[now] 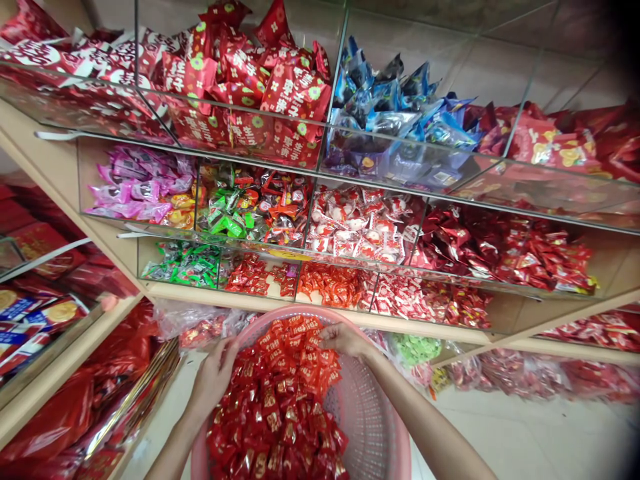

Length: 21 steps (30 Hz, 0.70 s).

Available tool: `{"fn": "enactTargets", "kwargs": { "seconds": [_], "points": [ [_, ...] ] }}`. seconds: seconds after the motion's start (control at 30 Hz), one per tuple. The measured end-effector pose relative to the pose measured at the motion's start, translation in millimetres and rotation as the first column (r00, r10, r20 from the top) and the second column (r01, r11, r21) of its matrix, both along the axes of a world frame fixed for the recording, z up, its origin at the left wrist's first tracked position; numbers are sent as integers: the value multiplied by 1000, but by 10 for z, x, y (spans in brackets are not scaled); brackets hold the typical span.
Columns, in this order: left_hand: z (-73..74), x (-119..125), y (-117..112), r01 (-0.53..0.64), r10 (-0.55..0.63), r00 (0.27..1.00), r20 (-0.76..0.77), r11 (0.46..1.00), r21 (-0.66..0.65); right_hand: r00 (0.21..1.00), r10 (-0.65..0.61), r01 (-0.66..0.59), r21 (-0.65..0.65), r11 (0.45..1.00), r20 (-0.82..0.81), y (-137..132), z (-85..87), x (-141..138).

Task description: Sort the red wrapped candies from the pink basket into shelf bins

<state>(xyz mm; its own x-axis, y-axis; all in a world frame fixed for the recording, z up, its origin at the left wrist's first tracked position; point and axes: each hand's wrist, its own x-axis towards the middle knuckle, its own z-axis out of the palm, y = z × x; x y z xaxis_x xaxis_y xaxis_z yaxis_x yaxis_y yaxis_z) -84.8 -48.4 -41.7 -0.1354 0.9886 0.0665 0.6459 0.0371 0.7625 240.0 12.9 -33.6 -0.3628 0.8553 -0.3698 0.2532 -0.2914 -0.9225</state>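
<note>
A round pink plastic basket (403, 433) with slotted walls stands below the shelves. It holds a heap of dark red wrapped candies (273, 413), and orange-red candy packets (295, 347) lie over the heap's far side. At the basket's upper left, my left hand (216, 370) is closed over the rim, its fingers bent inward beside the candies. My right hand (345, 340) reaches across the right rim, thumb and fingers closed at the edge of the orange-red packets. Bare basket wall shows to the right of the heap.
Stepped shelves with clear dividers hold red bags (295, 93), blue packets (400, 127), purple packets (143, 180) and green candies (183, 263). More orange-red candies (330, 283) fill a low bin just beyond the basket. Plastic bags of candy (520, 373) lie on the tiled floor (480, 427) under the shelf.
</note>
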Motion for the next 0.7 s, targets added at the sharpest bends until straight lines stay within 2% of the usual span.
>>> {"fn": "enactTargets", "kwargs": {
  "seconds": [0.17, 0.5, 0.63, 0.7],
  "points": [
    [22, 9, -7, -11, 11, 1000, 3, 1000, 10, 997, -4, 4, -7, 1000, 75, 48, -30, -19],
    [38, 19, -9, -17, 17, 1000, -3, 1000, 1, 979, 98, -115, 89, 989, 178, 85, 80, -70],
    [42, 21, -9, -17, 17, 1000, -2, 1000, 6, 970, 13, -36, 89, 995, 244, 91, -6, -114],
    [51, 24, -12, -16, 16, 1000, 2, 1000, -5, 947, -65, 18, 150, 989, 314, 80, -54, -137]
  ]
}}
